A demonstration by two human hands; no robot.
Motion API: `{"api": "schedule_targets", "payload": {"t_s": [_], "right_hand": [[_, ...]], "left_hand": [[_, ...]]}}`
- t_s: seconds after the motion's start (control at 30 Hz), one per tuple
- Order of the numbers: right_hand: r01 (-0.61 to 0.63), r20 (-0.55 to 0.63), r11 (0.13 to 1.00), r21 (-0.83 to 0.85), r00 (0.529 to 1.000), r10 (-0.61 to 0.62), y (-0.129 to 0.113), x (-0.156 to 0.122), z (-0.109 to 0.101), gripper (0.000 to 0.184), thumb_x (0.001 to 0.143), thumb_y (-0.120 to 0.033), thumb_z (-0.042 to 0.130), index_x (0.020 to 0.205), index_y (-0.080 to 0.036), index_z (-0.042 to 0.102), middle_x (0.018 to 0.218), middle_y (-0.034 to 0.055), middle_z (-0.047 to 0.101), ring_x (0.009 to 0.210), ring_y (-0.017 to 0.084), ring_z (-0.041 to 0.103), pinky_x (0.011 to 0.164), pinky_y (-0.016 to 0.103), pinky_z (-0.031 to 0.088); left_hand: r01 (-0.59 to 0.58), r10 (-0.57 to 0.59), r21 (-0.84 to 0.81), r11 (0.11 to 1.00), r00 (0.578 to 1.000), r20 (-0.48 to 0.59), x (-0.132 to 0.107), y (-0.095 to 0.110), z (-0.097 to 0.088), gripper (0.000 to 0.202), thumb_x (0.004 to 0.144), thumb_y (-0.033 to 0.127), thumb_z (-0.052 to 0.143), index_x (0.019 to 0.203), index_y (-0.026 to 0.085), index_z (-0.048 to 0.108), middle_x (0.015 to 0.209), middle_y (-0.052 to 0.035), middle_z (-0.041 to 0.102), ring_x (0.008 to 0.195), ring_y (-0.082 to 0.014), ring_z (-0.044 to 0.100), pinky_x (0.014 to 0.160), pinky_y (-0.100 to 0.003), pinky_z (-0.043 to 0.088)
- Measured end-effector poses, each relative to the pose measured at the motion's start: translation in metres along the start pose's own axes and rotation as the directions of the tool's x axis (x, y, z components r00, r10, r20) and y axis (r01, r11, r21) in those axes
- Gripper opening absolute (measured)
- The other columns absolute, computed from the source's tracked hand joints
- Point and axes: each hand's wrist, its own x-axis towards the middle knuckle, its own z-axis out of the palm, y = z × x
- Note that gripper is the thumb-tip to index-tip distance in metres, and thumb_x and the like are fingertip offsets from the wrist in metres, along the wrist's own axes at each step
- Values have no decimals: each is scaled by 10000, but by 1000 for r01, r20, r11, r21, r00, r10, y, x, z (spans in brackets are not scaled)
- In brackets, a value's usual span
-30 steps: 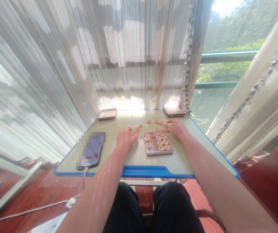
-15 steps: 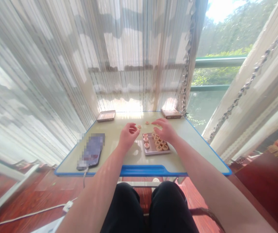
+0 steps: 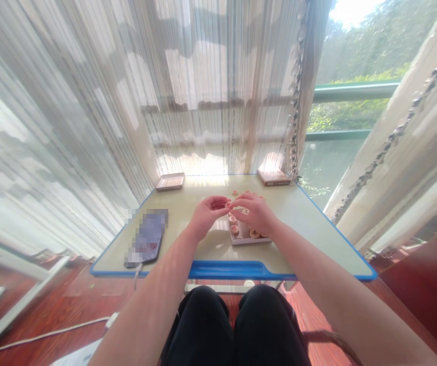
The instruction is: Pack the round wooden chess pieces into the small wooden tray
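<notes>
Over the back left corner of a shallow tray [image 3: 251,241], my two hands meet at a round Chinese chess piece [image 3: 228,205] with a red character. My left hand [image 3: 209,213] pinches it from the left, fingers curled. From the right, the thumb and fingertips of my right hand [image 3: 254,212] close on the same piece. Below, red-marked pieces [image 3: 234,229] line the tray's left side. A black-marked piece [image 3: 255,233] shows near its front, and another black-marked piece [image 3: 246,211] shows under my right hand, which hides much of the tray.
Behind my hands, a loose piece [image 3: 235,192] lies on the blue-edged table [image 3: 187,249], with others partly hidden by my right hand. An open box lid or tray [image 3: 170,181] stands back left, a flat box [image 3: 273,177] back right. A phone [image 3: 147,236] with a cable lies left.
My hands have come together, the right one moving left and closing its fingers at the piece. The view has shifted slightly.
</notes>
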Motion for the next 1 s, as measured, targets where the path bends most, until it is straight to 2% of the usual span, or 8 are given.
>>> {"api": "schedule_targets", "payload": {"t_s": [0.2, 0.5, 0.57, 0.63, 0.73, 0.83, 0.9, 1.0], "right_hand": [[-50, 16, 998, -34, 999, 51, -5, 1, -6, 170, 797, -292, 672, 944, -215, 710, 866, 57, 666, 848, 194, 625, 789, 329, 495], [-111, 89, 994, -7, 990, 111, -8, 4, -13, 152, 752, -294, 698, 862, -189, 703, 788, 43, 668, 766, 170, 600, 734, 302, 477], [-140, 91, 990, -2, 986, 139, -11, 5, -19, 127, 736, -280, 699, 819, -184, 689, 749, 32, 654, 740, 164, 587, 709, 291, 465], [-159, 126, 987, -5, 979, 159, -14, 5, -22, 123, 719, -279, 702, 793, -184, 678, 723, 20, 643, 708, 154, 570, 686, 281, 452], [-173, 251, 984, -49, 951, 180, -16, 3, -23, 142, 685, -274, 717, 792, -187, 684, 730, 15, 656, 679, 144, 557, 658, 269, 434], [-184, 362, 972, -143, 905, 225, -17, 1, -20, 137, 653, -267, 729, 758, -188, 693, 731, 25, 672, 697, 160, 569, 633, 266, 418], [-187, 408, 964, -189, 878, 250, -18, 1, -18, 138, 651, -301, 732, 729, -193, 695, 715, 28, 674, 702, 172, 575, 619, 268, 411], [-173, 443, 961, -214, 860, 254, -18, -1, -16, 131, 680, -340, 707, 689, -210, 691, 693, 25, 678, 725, 186, 581, 624, 275, 411]], "left_hand": [[24, -23, -5, 1000, 1000, 11, -1, 0, 0, 389, 591, 221, 832, 933, 134, 669, 948, -80, 720, 926, -200, 652, 900, -403, 496], [67, -67, -1, 998, 996, 60, -4, 5, 1, 404, 601, 200, 804, 980, 142, 678, 982, -82, 712, 904, -192, 653, 867, -370, 507], [50, -51, 25, 998, 999, 20, -3, 3, -1, 291, 676, 223, 726, 952, 143, 680, 993, -84, 711, 835, -178, 659, 811, -355, 519], [2, 20, 191, 982, 993, -117, -2, -1, -4, 181, 737, 240, 629, 883, 147, 682, 931, -73, 717, 744, -163, 648, 739, -331, 515], [-28, 237, 638, 769, 941, -244, -1, -8, -9, 133, 753, 249, 580, 785, 171, 683, 760, -45, 704, 676, -166, 621, 702, -311, 478], [-38, 333, 867, 496, 931, -150, -1, -13, -12, 143, 769, 253, 560, 768, 200, 693, 726, -41, 698, 689, -182, 621, 704, -304, 448], [-3, 339, 901, 434, 927, -160, 0, -14, -13, 159, 779, 257, 544, 758, 208, 694, 730, -47, 699, 705, -195, 624, 683, -300, 433], [69, 342, 895, 441, 909, -239, 3, -15, -15, 166, 774, 248, 532, 763, 208, 693, 716, -48, 694, 709, -206, 624, 660, -297, 419]]}}
